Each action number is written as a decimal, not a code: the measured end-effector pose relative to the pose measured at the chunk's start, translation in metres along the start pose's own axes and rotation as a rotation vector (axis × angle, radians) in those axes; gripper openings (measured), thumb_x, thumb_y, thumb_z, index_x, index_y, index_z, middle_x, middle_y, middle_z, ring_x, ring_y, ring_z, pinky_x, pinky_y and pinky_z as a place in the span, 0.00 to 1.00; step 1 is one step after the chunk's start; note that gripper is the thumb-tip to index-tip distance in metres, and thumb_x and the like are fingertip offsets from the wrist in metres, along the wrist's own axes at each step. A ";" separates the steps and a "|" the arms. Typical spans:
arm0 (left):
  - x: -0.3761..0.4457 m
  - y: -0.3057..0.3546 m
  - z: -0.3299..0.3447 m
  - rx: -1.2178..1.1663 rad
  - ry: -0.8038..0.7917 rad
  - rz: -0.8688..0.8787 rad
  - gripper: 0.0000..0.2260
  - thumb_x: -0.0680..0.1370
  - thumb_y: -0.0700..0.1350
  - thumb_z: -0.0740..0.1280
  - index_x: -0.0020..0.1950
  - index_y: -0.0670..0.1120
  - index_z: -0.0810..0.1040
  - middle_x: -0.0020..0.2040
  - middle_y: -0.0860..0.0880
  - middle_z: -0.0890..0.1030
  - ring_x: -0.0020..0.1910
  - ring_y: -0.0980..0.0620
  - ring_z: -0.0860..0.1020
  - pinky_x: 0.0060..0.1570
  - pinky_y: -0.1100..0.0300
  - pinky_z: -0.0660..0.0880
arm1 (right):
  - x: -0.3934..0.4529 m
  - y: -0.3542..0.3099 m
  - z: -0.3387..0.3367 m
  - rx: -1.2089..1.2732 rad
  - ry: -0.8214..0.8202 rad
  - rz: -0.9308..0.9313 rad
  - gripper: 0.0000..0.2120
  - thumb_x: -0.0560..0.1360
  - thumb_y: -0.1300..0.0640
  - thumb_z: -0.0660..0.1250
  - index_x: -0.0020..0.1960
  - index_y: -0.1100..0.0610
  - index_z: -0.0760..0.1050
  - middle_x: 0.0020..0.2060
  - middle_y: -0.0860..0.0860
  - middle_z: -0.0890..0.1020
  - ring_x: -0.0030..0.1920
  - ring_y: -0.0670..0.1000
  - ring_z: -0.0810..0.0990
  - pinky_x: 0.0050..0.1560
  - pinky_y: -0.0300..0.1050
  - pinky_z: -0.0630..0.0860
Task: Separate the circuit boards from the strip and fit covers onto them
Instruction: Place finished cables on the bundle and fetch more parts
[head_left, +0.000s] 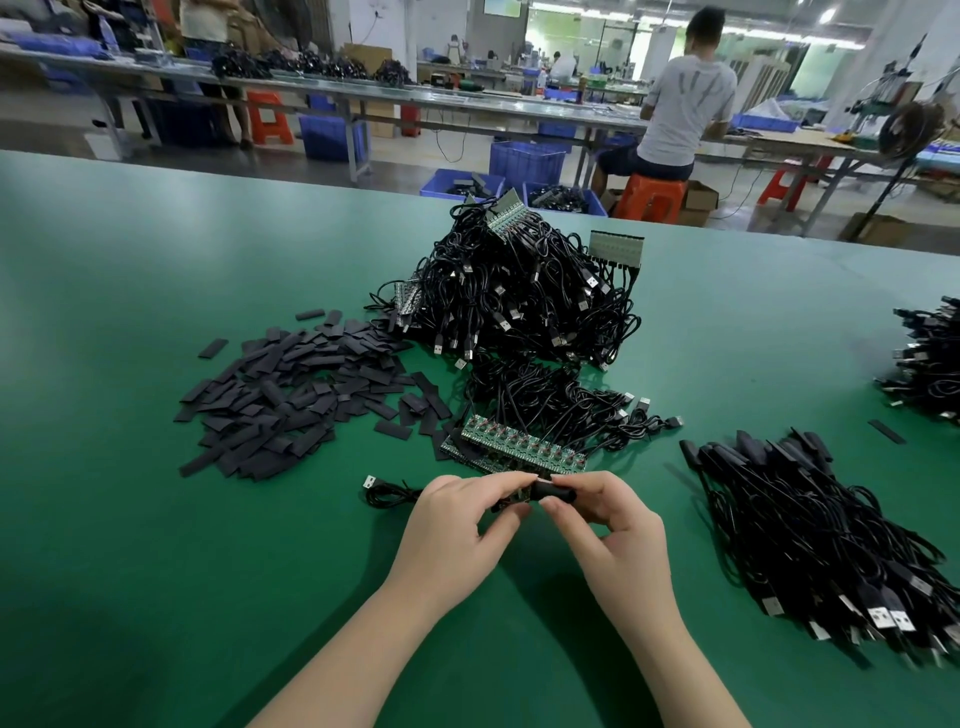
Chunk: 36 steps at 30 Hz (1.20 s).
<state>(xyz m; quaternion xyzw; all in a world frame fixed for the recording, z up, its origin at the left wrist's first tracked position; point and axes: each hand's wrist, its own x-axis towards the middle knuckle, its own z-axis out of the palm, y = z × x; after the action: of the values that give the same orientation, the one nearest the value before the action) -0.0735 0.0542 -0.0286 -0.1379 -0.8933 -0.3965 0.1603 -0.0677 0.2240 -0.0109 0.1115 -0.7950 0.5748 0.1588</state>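
My left hand pinches a small green circuit board whose black USB cable trails off to the left on the mat. My right hand pinches a black cover right at the board's end; how far it overlaps the board I cannot tell. Just beyond my hands lies a green strip of joined circuit boards with cables attached. A loose heap of flat black covers lies to the left.
A big tangle of black cables with more board strips sits behind on the green table. A pile of covered cables lies at right, another bundle at the far right edge. A person sits on an orange stool beyond the table.
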 end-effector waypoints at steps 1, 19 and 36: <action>0.000 0.000 0.000 0.004 0.000 0.005 0.14 0.77 0.53 0.65 0.62 0.61 0.79 0.50 0.64 0.82 0.47 0.60 0.75 0.53 0.69 0.67 | 0.000 0.000 0.000 0.006 0.010 0.011 0.17 0.71 0.64 0.75 0.44 0.41 0.80 0.40 0.41 0.85 0.43 0.43 0.84 0.43 0.32 0.77; 0.001 0.008 -0.003 0.023 -0.001 0.133 0.15 0.77 0.51 0.68 0.63 0.58 0.79 0.46 0.61 0.83 0.37 0.66 0.71 0.50 0.71 0.64 | 0.008 0.000 -0.009 0.155 -0.145 0.170 0.16 0.74 0.64 0.72 0.45 0.41 0.84 0.40 0.52 0.86 0.43 0.57 0.83 0.48 0.48 0.80; 0.002 0.007 -0.003 0.006 0.029 0.092 0.13 0.77 0.48 0.70 0.62 0.53 0.81 0.52 0.59 0.84 0.45 0.71 0.73 0.56 0.71 0.64 | 0.005 0.005 -0.005 0.230 -0.043 0.253 0.14 0.75 0.61 0.72 0.46 0.41 0.84 0.40 0.56 0.85 0.41 0.51 0.83 0.49 0.42 0.79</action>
<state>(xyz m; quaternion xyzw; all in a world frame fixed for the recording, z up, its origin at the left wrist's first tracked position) -0.0721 0.0567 -0.0216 -0.1726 -0.8849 -0.3880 0.1915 -0.0741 0.2304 -0.0122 0.0403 -0.7348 0.6749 0.0541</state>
